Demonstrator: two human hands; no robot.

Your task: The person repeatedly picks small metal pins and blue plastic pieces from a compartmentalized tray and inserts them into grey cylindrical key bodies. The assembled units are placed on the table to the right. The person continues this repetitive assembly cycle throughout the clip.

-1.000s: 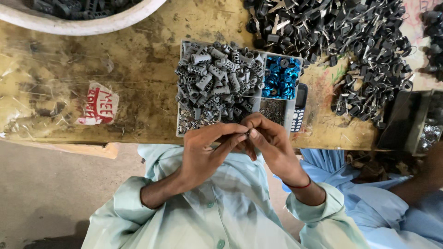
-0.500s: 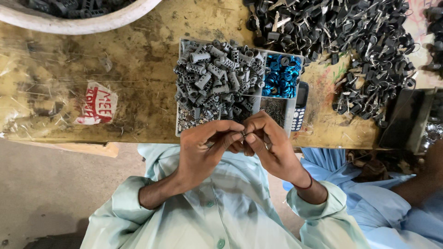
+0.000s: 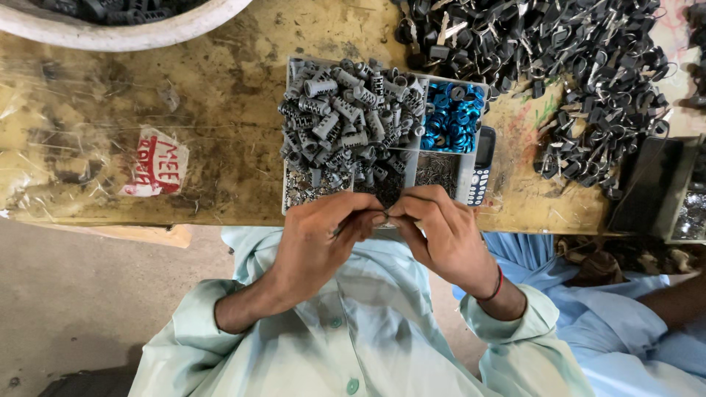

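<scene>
Pinching small part between hands

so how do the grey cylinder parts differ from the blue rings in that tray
The grey cylinder parts are ribbed, dull grey tubes; the blue rings are flat, shiny, bright blue hoops. The grey ones heap high and spill over the dividers; the blue ones stay within one small compartment. Both lie loose in the same divided tray on the workbench.

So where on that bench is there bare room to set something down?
Bare wood lies between the white basin and the divided tray, around the red-and-white sticker. Right of the tray it is crowded: a phone, then heaped black parts.
</scene>
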